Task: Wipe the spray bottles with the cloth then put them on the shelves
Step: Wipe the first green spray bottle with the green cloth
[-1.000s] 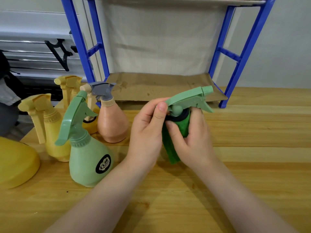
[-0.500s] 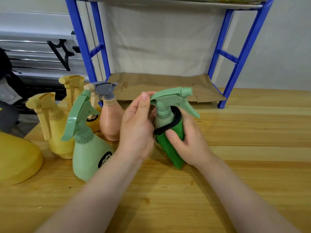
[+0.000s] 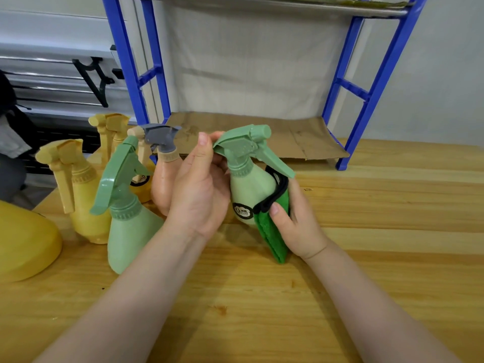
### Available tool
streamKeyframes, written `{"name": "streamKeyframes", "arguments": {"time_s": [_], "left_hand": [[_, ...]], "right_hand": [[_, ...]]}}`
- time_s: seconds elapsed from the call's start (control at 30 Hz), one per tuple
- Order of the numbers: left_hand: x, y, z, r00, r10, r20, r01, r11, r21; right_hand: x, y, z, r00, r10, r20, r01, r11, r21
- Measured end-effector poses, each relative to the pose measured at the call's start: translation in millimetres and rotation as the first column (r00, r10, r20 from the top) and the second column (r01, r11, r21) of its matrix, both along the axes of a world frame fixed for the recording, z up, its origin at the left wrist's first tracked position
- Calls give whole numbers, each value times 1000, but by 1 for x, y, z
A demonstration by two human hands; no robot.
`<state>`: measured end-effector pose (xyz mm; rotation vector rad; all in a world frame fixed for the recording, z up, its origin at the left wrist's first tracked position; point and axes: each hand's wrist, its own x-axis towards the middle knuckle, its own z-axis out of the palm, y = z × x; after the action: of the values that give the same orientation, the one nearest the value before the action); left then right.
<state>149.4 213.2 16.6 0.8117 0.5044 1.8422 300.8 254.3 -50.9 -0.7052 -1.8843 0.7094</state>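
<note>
My right hand pressed a folded green cloth against the right side of the pale green spray bottle, fingers closed on the cloth. My left hand cupped the bottle's left side, thumb up by its trigger head. It stood upright above the wooden surface. Left stood another green bottle, yellow bottles and a peach bottle; beyond, the blue shelf.

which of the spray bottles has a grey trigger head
The peach bottle standing just behind the left hand. Its spray head is grey, while the two green bottles and the yellow ones have heads matching their bodies.
</note>
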Motion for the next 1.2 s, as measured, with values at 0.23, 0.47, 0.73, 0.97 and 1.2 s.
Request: {"name": "streamKeyframes", "arguments": {"time_s": [0.23, 0.47, 0.73, 0.97, 1.2], "left_hand": [[11, -3, -12, 967, -124, -223, 119, 992, -38], [15, -5, -13, 950, -143, -277, 121, 988, -94], [11, -1, -17, 930, -90, -357, 37, 987, -153], [29, -5, -28, 847, -4, -532, -43, 996, -77], [27, -7, -27, 908, 86, -411, -122, 990, -63]], "right_hand": [[1, -3, 5, 994, -30, 102, 25, 998, 49], [-5, -6, 15, 991, -75, 108, 57, 985, 165], [-10, -9, 20, 965, -256, 54, 248, 962, 117], [-8, -4, 18, 881, -446, 161, 422, 892, 162], [-15, -10, 16, 925, -349, 152, 316, 927, 202]]}}
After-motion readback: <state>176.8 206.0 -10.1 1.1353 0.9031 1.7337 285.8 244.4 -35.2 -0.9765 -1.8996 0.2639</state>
